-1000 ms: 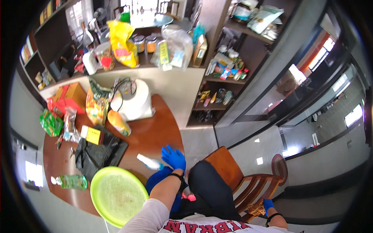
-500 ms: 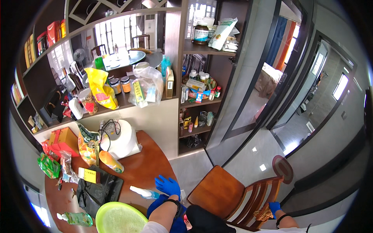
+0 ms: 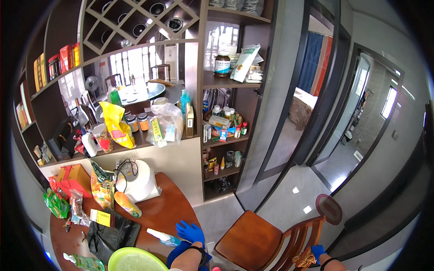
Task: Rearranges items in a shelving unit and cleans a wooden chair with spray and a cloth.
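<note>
My left hand (image 3: 190, 232), in a blue glove, lies with fingers spread at the right edge of the round wooden table. Beside its fingers is a spray bottle (image 3: 163, 237) with a white top and blue liquid, lying on its side; whether they touch I cannot tell. My right hand (image 3: 318, 251), also blue-gloved, is closed on a bunched brown patterned cloth (image 3: 304, 259) against the back of a wooden chair (image 3: 298, 239). A green-rimmed basin (image 3: 118, 255), partly cut off by the lower edge, stands on the table left of my left forearm.
On the table (image 3: 169, 198) are a black plastic bag (image 3: 113, 237), a yellow box (image 3: 103, 217), an orange bottle (image 3: 127, 204), a white paper roll (image 3: 141, 180) and a green bottle (image 3: 84, 262). Shelves (image 3: 226, 143) with jars stand behind. A doormat (image 3: 329, 209) lies right of the chair.
The view has tilted upward, so the table, chair and both hands sit lower in the picture. Both hands keep nearly the same places beside table and chair.
</note>
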